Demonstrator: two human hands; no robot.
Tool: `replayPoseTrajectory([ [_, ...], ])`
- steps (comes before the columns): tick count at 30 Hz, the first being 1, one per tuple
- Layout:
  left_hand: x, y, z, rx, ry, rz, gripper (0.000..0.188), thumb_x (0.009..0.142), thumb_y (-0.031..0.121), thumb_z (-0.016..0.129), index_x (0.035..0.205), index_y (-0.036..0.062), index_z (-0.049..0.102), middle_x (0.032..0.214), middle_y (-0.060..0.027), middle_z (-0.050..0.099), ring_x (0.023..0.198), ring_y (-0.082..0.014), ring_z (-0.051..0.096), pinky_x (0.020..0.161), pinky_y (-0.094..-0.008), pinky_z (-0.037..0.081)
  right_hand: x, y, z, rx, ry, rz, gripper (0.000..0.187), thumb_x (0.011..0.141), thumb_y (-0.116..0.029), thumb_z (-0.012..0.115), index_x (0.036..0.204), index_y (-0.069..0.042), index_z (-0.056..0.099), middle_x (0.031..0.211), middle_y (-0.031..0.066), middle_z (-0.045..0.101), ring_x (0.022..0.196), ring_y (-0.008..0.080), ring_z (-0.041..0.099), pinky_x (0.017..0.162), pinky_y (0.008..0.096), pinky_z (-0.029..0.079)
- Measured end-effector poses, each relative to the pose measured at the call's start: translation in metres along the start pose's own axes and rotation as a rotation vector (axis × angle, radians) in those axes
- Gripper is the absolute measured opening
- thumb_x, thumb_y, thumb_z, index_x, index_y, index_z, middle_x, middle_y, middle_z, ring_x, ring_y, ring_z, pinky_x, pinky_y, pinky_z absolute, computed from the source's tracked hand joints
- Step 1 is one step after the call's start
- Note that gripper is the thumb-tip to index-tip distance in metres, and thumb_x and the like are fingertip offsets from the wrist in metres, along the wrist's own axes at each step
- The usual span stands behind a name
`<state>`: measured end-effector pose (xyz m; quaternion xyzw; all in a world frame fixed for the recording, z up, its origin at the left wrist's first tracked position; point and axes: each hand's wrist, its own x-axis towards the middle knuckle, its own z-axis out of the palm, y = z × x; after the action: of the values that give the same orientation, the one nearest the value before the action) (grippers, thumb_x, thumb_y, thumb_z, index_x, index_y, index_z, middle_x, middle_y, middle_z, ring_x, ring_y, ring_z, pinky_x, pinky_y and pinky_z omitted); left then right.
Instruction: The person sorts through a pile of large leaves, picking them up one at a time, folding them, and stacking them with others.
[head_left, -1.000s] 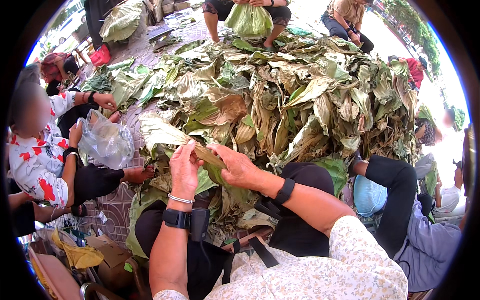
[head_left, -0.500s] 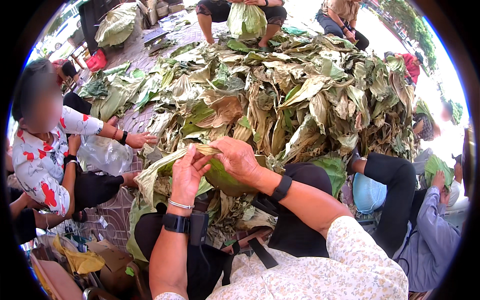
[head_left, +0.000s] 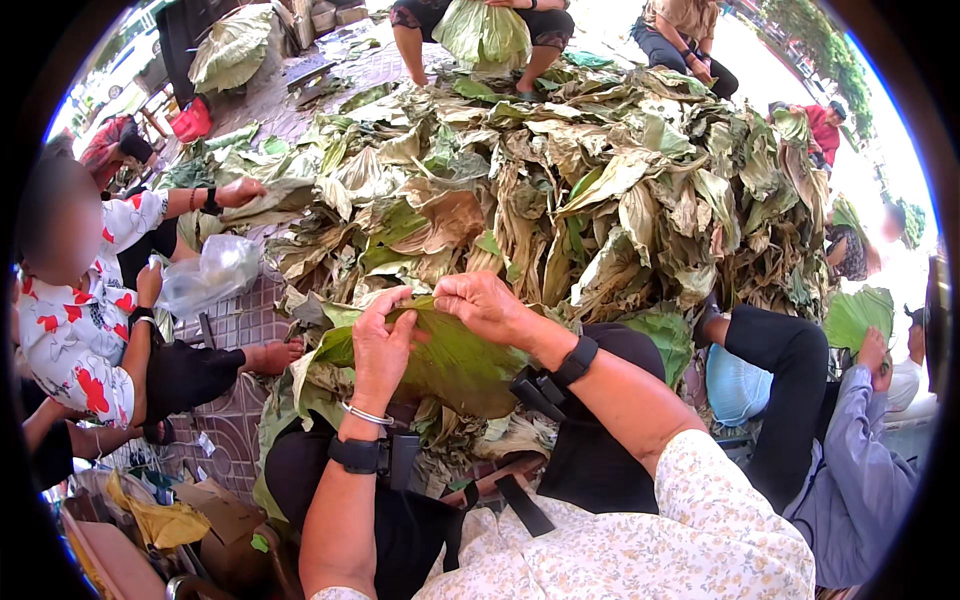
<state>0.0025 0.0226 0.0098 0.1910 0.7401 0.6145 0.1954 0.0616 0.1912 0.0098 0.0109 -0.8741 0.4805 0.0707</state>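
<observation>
A broad green-brown lotus leaf point(head_left: 462, 362) is spread between my hands, its far edge raised and the rest hanging over my lap. My left hand point(head_left: 382, 335) pinches its upper left edge between bent fingers and thumb. Curled closed, my right hand point(head_left: 483, 303) grips the same edge a little farther right; its fingertips are partly hidden. Just beyond both hands rises a large heap of dry, crumpled leaves point(head_left: 640, 205), brown with some green. More leaf folds show beside my left wrist.
At left a person in a heart-print shirt point(head_left: 75, 330) sits by a clear plastic bag point(head_left: 212, 275). People handling leaves sit across the heap and at right. A blue rounded thing point(head_left: 738, 385) lies by my right knee; a cardboard box point(head_left: 215, 520) stands at lower left.
The leaf between my hands is opened wider, showing more green surface. A pale folded leaf by my left hand has dropped lower. The person at left has drawn their arm back from the heap.
</observation>
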Motion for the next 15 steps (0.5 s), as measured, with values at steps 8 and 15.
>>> replayPoseTrajectory([
  [8, 0.005, -0.020, -0.006, 0.390, 0.007, 0.219, 0.014, 0.078, 0.002, 0.061, 0.092, 0.0011, 0.062, 0.085, -0.0123, 0.062, 0.063, -0.0257, 0.061, 0.056, -0.0329, 0.048, 0.003, 0.002, 0.001, 0.172, -0.033, -0.036, 0.012, 0.079, -0.009, 0.061, 0.089, -0.002, 0.060, 0.071, 0.0126, 0.057, 0.066, 0.0261, 0.056, 0.064, 0.0328, 0.044],
  [15, 0.002, -0.013, -0.002, 0.618, 0.019, 0.366, 0.010, 0.079, 0.009, 0.060, 0.088, 0.0065, 0.063, 0.082, -0.0137, 0.061, 0.076, -0.0340, 0.059, 0.065, -0.0401, 0.047, 0.003, 0.001, 0.001, 0.025, -0.069, -0.137, 0.015, 0.077, -0.006, 0.063, 0.090, 0.000, 0.060, 0.076, 0.0132, 0.059, 0.070, 0.0261, 0.058, 0.064, 0.0326, 0.045],
])
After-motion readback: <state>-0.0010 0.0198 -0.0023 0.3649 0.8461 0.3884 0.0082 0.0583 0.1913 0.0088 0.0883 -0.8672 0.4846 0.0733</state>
